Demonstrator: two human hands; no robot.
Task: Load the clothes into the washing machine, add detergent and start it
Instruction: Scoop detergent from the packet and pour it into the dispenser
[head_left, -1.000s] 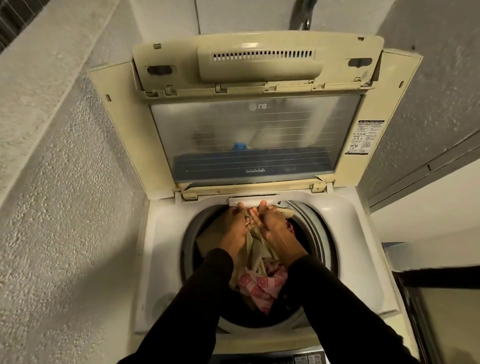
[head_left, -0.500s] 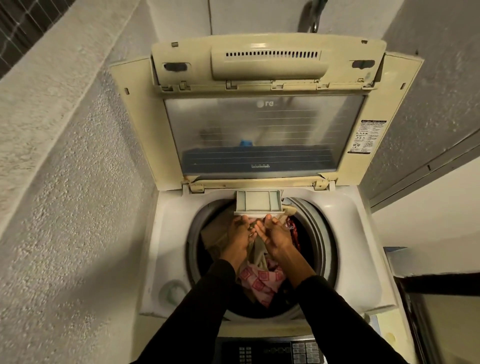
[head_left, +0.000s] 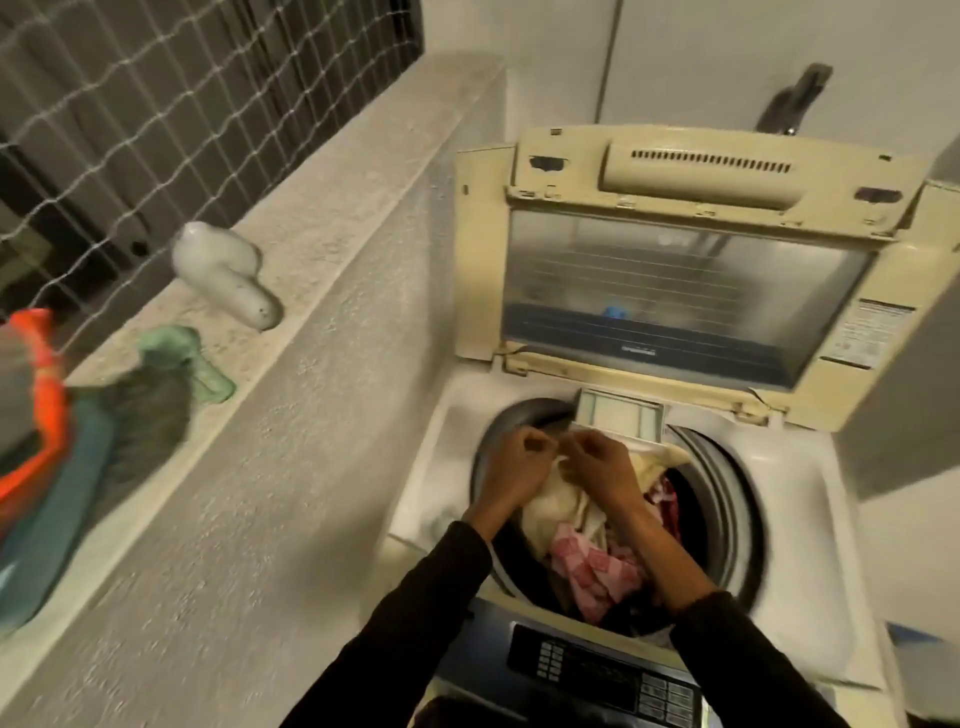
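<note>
The top-loading washing machine (head_left: 810, 499) stands with its lid (head_left: 685, 296) raised. Its drum holds a cream cloth (head_left: 558, 506) and a pink-and-white patterned cloth (head_left: 592, 566), with dark red fabric to the right. A small detergent drawer (head_left: 621, 418) sticks out over the drum's back rim. My left hand (head_left: 514, 465) is curled just left of the drawer's front edge, above the cream cloth. My right hand (head_left: 605, 470) has its fingers curled at the drawer's front lip. Blur hides the fingertips.
A rough concrete ledge (head_left: 322, 218) runs along the left, with netting behind it. On it lie a white bottle (head_left: 223, 273), a green plastic object (head_left: 189, 364) and an orange-and-teal basket (head_left: 39, 415). The control panel (head_left: 597, 670) is at the machine's front. A tap (head_left: 795, 98) hangs above.
The detergent drawer, hidden one second ago, now sticks out over the drum. My hands stay at its front. The view has swung left, showing the ledge and its objects.
</note>
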